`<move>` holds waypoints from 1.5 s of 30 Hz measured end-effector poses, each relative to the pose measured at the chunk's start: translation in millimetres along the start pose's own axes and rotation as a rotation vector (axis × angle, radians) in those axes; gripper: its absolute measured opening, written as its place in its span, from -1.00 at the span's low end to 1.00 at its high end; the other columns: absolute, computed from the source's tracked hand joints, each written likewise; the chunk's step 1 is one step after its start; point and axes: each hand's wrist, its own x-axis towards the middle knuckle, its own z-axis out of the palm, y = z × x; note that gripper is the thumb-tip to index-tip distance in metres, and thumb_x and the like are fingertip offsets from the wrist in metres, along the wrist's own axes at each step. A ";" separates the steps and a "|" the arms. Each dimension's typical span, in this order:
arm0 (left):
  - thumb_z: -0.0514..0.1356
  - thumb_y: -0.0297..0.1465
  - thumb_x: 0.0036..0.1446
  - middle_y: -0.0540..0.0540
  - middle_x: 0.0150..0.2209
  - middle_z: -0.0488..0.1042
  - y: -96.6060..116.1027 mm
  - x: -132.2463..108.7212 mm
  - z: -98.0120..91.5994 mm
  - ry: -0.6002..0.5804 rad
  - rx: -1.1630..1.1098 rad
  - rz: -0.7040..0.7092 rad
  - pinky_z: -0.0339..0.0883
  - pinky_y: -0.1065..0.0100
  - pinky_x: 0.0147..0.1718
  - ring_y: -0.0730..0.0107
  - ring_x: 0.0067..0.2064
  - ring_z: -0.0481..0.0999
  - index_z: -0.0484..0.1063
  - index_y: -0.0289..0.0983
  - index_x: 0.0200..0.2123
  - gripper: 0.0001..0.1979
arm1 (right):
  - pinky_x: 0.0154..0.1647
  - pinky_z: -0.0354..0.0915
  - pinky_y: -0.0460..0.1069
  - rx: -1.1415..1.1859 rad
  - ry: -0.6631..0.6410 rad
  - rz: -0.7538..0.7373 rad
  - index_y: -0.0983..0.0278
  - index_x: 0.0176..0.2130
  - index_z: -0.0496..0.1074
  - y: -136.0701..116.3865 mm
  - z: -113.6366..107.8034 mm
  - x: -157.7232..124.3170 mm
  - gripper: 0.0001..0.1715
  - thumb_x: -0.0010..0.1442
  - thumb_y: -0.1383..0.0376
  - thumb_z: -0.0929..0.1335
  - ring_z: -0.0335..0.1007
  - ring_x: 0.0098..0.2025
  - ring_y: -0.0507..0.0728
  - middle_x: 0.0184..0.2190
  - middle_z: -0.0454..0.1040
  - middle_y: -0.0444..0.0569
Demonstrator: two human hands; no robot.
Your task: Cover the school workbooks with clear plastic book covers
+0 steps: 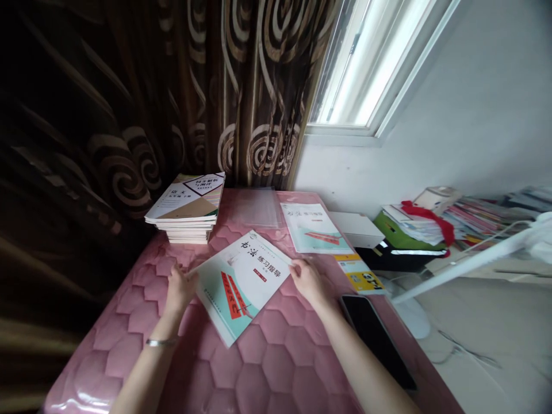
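A thin white and teal booklet (244, 282) with a red band lies slanted on the pink quilted table cover (276, 362). My left hand (179, 290), with a silver bangle on its wrist, grips the booklet's left corner, fingers curled. My right hand (307, 280) holds the booklet's right corner, fingers closed on the edge. A second booklet of the same kind (313, 228) lies farther back on the right, and a clear plastic sleeve (254, 208) lies flat beyond the held booklet.
A stack of books (187, 210) stands at the back left by the brown patterned curtain (142, 98). A yellow booklet (360, 274) and a dark phone (377, 339) lie near the right edge. Beyond are a white box (356, 228), piled papers (431, 221) and a window (371, 63).
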 end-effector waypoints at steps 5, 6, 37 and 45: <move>0.17 -0.46 0.04 -0.36 -0.15 0.45 -11.5 -58.2 11.6 0.011 -0.118 0.047 0.44 0.13 -0.16 0.10 -0.11 0.53 0.18 -0.41 0.02 -0.54 | -0.04 0.21 -0.03 -0.125 -0.100 0.037 0.36 -0.13 0.52 -1.7 11.9 33.5 -0.65 0.27 0.24 0.24 0.43 -0.06 0.20 -0.15 0.55 0.16; 0.16 -0.47 0.06 -0.34 -0.15 0.46 -11.7 -65.8 13.6 -0.044 -0.170 0.024 0.46 0.16 -0.19 0.14 -0.14 0.54 0.16 -0.39 0.03 -0.55 | -0.07 0.22 -0.02 -0.122 -0.115 0.042 0.36 -0.17 0.53 -2.8 13.9 35.9 -0.65 0.26 0.24 0.24 0.45 -0.10 0.20 -0.19 0.57 0.16; 0.13 -0.65 0.01 -0.21 0.08 0.36 42.6 20.8 46.7 -0.242 -0.022 0.457 0.22 0.20 0.14 0.25 0.15 0.34 0.42 -0.30 -0.14 -0.68 | -0.28 0.26 -0.04 0.043 -0.019 0.247 0.25 -0.32 0.53 48.9 21.0 -15.4 -0.72 0.17 0.14 0.31 0.52 -0.26 0.18 -0.35 0.60 0.01; 0.21 -0.39 0.14 -0.12 -0.18 0.50 39.6 -29.1 25.1 -0.539 0.087 0.912 0.28 0.21 -0.02 0.26 -0.08 0.44 0.55 -0.21 -0.24 -0.86 | -0.11 0.14 0.09 -0.269 0.095 -0.019 0.26 -0.17 0.50 -10.8 10.7 -35.9 -0.75 0.23 0.33 0.26 0.34 -0.05 0.27 -0.12 0.49 0.12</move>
